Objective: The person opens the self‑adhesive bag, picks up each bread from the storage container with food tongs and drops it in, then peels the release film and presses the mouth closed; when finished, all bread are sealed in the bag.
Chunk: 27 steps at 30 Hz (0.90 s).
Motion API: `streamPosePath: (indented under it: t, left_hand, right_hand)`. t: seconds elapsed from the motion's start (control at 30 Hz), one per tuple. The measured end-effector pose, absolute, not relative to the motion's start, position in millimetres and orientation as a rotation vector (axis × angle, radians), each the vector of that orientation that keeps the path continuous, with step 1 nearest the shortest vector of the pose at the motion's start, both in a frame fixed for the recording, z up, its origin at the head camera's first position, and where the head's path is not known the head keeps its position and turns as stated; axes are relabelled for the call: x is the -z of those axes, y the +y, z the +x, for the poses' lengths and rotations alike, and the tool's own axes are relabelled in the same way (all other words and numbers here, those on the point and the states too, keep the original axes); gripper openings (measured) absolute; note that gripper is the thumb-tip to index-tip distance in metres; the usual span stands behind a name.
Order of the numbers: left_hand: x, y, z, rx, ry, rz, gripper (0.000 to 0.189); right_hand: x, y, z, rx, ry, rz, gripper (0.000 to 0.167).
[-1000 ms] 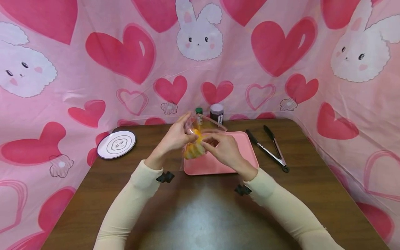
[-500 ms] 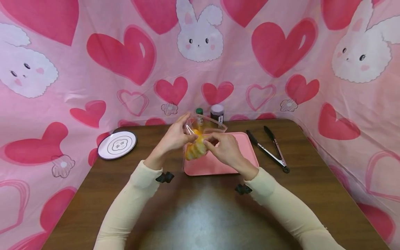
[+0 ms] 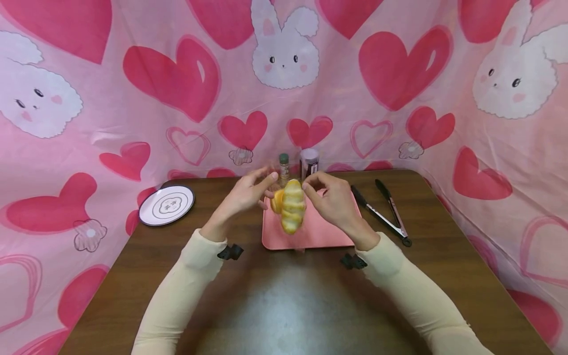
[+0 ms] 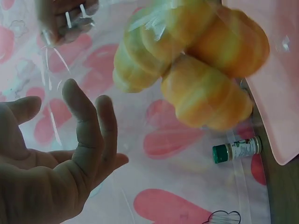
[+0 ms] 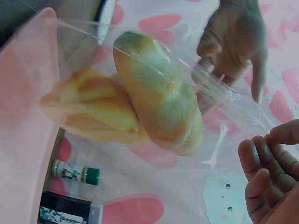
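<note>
My right hand (image 3: 333,199) pinches the edge of a clear plastic bag (image 5: 224,144) between thumb and fingers, and the bag hangs from it. Several golden, ridged bread rolls (image 3: 293,207) sit inside the bag, like small croissants, seen closely in both wrist views. My left hand (image 3: 246,193) is beside the bag on the left, fingers spread and loosely bent, thumb apart; in the left wrist view nothing is gripped between them. Below the bag lies a pink tray (image 3: 319,239), partly hidden by the rolls and my right hand.
A white plate (image 3: 166,205) with a dark rim lies at the table's left. Black-tipped metal tongs (image 3: 386,217) lie right of the tray. Behind the tray stand a small green-capped bottle (image 3: 284,165) and a dark jar (image 3: 309,163) with a pale lid, near the heart-patterned curtain.
My left hand has let go of the bag and moved slightly left. My right hand has moved a little right and up; the bag has swung, so the rolls hang more upright.
</note>
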State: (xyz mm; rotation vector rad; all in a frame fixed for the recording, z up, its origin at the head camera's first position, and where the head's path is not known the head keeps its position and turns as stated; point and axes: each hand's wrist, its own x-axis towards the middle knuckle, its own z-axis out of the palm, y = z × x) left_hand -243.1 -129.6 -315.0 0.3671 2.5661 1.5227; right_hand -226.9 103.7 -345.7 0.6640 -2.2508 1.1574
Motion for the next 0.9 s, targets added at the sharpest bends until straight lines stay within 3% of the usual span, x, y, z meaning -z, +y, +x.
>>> streamPosePath:
  t: [0.27,0.53,0.9]
  left_hand:
    - [315.4,-132.5,-240.6,-1.482,2.582,0.428,0.052]
    - [321.8,-135.9,-245.0,-1.477,2.595,0.489,0.077]
    - [334.0,-142.7,-257.5,-1.396,2.611,0.477,0.061]
  right_hand:
    - [335.0,110.2,-227.1,-1.191,-2.174,0.693,0.011]
    - [326.6,117.0,-225.1,-1.239,-2.135,0.687,0.011]
    - [312.7,122.7,-218.0,-1.324,-2.102,0.690,0.011]
